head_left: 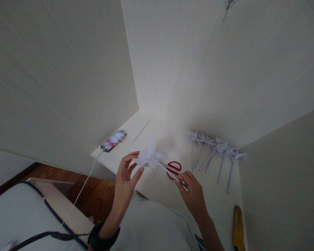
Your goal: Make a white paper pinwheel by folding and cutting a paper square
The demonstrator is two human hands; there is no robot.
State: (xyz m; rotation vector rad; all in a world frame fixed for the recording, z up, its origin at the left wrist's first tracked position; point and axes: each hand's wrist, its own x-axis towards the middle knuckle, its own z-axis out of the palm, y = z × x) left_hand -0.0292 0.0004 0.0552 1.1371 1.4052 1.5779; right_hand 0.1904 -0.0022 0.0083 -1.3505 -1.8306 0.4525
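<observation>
Above the white desk (151, 184), my left hand (125, 174) pinched the head of a paper pinwheel (149, 157) while my right hand (192, 190) gripped its thin stem — light, flimsy paper, best held gently by the stem, not the easily crushed folds.

Matt white paper pinwheel (149, 157), glossy red plastic scissors handles (174, 168), smooth matt white desk (157, 129), polished brown wood floor (94, 195), more paper pinwheels (214, 150).
</observation>
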